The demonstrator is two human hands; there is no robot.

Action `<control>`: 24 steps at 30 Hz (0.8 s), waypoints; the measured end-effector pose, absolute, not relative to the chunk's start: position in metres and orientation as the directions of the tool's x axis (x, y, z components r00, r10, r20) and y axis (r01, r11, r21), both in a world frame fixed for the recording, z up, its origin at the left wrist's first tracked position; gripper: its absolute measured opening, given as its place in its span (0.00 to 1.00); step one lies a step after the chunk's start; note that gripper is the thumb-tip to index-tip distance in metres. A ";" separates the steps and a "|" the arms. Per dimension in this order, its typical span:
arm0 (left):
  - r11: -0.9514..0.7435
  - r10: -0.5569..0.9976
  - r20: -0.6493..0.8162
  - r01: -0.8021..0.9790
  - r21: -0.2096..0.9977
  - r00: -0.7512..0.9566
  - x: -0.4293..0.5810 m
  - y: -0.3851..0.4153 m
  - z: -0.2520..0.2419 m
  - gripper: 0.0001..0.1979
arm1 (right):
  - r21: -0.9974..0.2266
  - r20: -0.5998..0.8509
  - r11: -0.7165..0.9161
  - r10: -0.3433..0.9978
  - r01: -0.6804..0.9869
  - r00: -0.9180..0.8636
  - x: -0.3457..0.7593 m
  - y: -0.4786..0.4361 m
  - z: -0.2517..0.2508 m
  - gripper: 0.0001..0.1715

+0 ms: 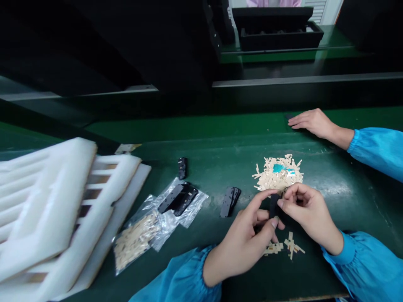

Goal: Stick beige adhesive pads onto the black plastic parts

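A small flat black part (273,206) is pinched upright between the thumb and fingers of my left hand (244,239). My right hand (310,214) has its fingertips drawn together at the part's right edge; what they hold, if anything, is too small to make out. Just beyond both hands lies a loose heap of thin beige strips (275,178) with teal scraps on it. Nearer to me, below my hands, are a few more beige strips (292,246). To the left of my left hand, several black plates (229,202) lie in an overlapping stack.
A clear plastic bag (135,239) of beige pieces lies left, with black plates (179,198) on the plastic and another black part (182,167) behind. White foam trays (75,201) are piled far left. A co-worker's hand (315,123) touches a dark piece at the back right.
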State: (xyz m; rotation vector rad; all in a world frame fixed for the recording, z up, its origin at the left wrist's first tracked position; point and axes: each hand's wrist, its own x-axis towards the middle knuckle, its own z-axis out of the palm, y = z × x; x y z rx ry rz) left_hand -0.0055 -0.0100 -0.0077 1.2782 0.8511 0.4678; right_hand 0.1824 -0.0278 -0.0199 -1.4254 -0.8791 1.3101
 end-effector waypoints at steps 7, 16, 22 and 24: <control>0.370 0.710 -0.335 0.077 0.926 0.619 -0.005 -0.008 -0.005 0.26 | -0.958 -0.279 -0.281 0.960 -0.055 -0.032 0.188 -0.026 -0.011 0.09; 0.354 0.704 -0.331 0.093 0.931 0.629 -0.005 -0.009 -0.007 0.26 | -0.935 -0.294 -0.319 0.941 -0.152 -0.165 0.185 -0.030 -0.013 0.11; 0.334 0.706 -0.311 0.088 0.939 0.637 -0.005 -0.009 -0.008 0.25 | -0.930 -0.294 -0.323 0.940 -0.178 -0.171 0.185 -0.029 -0.013 0.12; 0.340 0.701 -0.316 0.090 0.936 0.639 -0.005 -0.009 -0.008 0.25 | -0.928 -0.297 -0.326 0.940 -0.182 -0.169 0.184 -0.029 -0.012 0.12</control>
